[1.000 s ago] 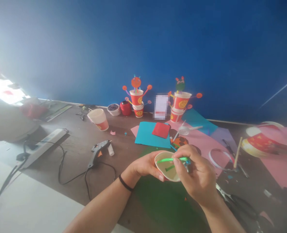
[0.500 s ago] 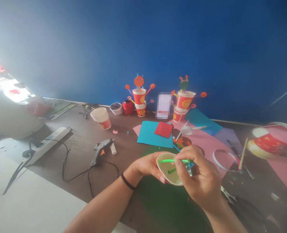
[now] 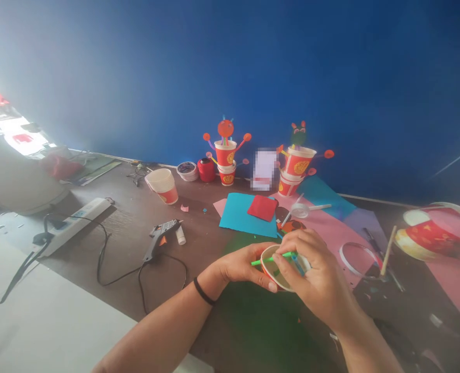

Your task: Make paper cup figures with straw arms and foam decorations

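My left hand point(image 3: 249, 265) is wrapped round a paper cup point(image 3: 268, 256) from the left, its open mouth tilted up toward me. Between the thumb and fingers of my right hand point(image 3: 307, 264) is a thin green straw point(image 3: 260, 262), which lies across the cup's mouth with its left end past the rim. A blue piece point(image 3: 297, 265) shows inside the cup beside my right fingers. My right fingers hide part of the cup's inside. Below the cup lies a dark green sheet point(image 3: 253, 321).
Left of my hands lie a glue gun point(image 3: 159, 238) with its cord and a power strip point(image 3: 78, 225). Behind stand stacked cups point(image 3: 163, 185) and two cup figures point(image 3: 226, 155) point(image 3: 297, 160). Blue paper point(image 3: 237, 215), pink paper point(image 3: 315, 217) and a tape ring point(image 3: 354, 256) lie ahead and right.
The green straw has shifted left, so its end now sticks out past the cup's rim. My right fingers have moved slightly left over the mouth, and the cup has turned a little.
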`<control>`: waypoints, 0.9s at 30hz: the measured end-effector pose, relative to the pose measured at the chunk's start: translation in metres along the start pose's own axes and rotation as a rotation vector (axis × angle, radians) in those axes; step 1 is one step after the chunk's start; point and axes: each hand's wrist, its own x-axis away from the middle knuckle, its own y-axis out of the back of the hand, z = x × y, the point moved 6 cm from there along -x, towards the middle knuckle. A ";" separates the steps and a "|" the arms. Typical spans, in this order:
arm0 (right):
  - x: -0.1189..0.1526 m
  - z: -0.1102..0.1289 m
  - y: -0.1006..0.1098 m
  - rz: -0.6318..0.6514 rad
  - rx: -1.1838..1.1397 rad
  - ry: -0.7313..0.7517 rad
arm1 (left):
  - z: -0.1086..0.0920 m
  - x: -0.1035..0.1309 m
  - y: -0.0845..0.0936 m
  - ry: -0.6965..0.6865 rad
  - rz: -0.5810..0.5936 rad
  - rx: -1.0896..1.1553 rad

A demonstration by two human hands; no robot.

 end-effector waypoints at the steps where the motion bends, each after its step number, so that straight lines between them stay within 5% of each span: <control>1: 0.000 -0.005 0.000 0.016 -0.011 -0.037 | 0.000 0.000 -0.001 0.002 -0.001 0.007; 12: 0.003 -0.074 -0.002 -0.023 -0.249 -0.389 | 0.008 -0.004 0.004 -0.034 -0.160 0.201; 19: 0.001 -0.066 -0.002 -0.053 -0.192 -0.360 | -0.016 -0.001 0.004 -0.202 -0.095 0.247; 27: 0.005 -0.051 -0.005 -0.118 -0.084 -0.297 | -0.032 0.013 0.021 -0.274 -0.593 -0.221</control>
